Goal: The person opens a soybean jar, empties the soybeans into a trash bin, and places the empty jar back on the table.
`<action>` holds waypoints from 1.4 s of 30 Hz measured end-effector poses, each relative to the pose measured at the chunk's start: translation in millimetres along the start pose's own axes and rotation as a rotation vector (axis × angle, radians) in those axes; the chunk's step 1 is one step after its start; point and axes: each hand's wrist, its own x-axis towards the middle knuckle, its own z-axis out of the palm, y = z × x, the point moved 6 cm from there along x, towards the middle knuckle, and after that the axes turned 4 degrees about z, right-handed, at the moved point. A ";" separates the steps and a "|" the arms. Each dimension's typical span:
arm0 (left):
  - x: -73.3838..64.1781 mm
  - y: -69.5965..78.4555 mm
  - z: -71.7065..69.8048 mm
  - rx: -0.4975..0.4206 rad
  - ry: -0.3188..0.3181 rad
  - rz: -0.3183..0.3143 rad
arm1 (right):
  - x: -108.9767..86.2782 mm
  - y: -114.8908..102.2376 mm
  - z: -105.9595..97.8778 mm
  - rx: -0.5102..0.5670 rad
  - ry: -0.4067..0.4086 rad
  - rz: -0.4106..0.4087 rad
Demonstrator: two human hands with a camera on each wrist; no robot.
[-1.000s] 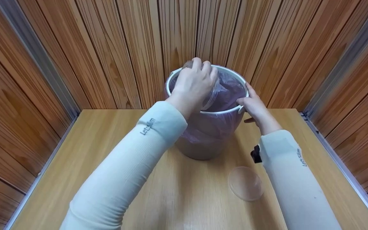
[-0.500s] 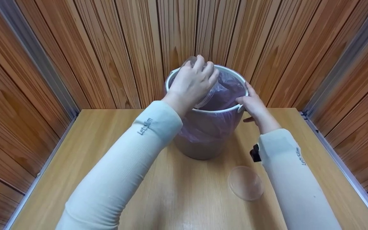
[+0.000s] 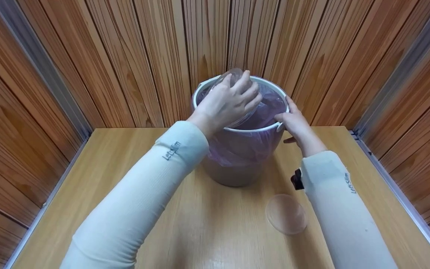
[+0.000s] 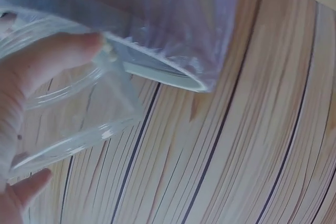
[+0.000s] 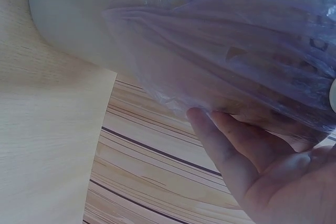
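Observation:
My left hand [image 3: 228, 102] grips a clear plastic tub [image 4: 113, 98], tipped over the mouth of a bin [image 3: 233, 176]. Through the tub's wall in the left wrist view no filling shows, apart from a few small pale bits near the thumb. A thin purple bag [image 3: 245, 149] lines the bin and is folded down outside its white rim. My right hand [image 3: 298, 125] holds the bin's rim on the right, thumb inside and fingers outside. In the right wrist view those fingers [image 5: 223, 153] lie against the bag. The bottom of the bin's inside is hidden.
A round clear lid [image 3: 286, 214] lies flat on the wooden table [image 3: 162, 239], in front of the bin and to the right. Wood-panelled walls [image 3: 125, 56] stand behind and at both sides.
Brown stuff seen in the tub one second ago no longer shows in it. My left hand has turned a little and shifted slightly. The right hand keeps its hold on the rim.

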 end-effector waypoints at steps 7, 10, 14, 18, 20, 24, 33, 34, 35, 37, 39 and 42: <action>-6.8 1.1 1.9 0.080 0.143 0.016 | 1.6 -0.2 3.5 0.009 -0.003 0.016; -10.5 -3.1 0.1 0.104 0.192 -0.032 | 1.7 -0.4 3.0 0.012 0.002 0.014; -12.7 -9.7 -1.1 0.101 0.186 -0.073 | 1.2 -1.8 2.5 0.009 0.002 0.004; -12.0 -6.9 4.2 0.064 0.119 -0.009 | 0.9 -2.2 1.6 0.005 0.012 0.004; -12.0 -4.8 7.3 0.046 0.092 0.017 | 0.5 -2.0 1.9 0.006 0.013 0.006; -12.4 -4.5 9.2 0.027 0.102 0.004 | 0.1 -0.9 3.3 0.017 0.011 0.010; -19.1 -10.2 9.5 -0.028 0.150 -0.126 | 0.6 -2.3 4.5 0.023 0.012 0.002; -20.3 -10.8 9.9 -0.040 0.151 -0.143 | 0.2 -2.1 4.9 0.022 0.012 0.006; -21.5 -11.3 10.2 -0.055 0.157 -0.160 | 0.2 -1.7 5.0 0.020 0.012 0.009; -24.1 -12.7 10.6 -0.103 0.189 -0.202 | 0.1 -1.2 5.1 0.015 0.014 0.013; -27.1 -15.0 11.1 -0.185 0.246 -0.255 | 0.3 -0.9 5.2 0.016 0.016 0.015; -33.1 -19.6 13.0 -0.304 0.335 -0.341 | 1.1 -0.9 5.0 0.016 0.016 0.012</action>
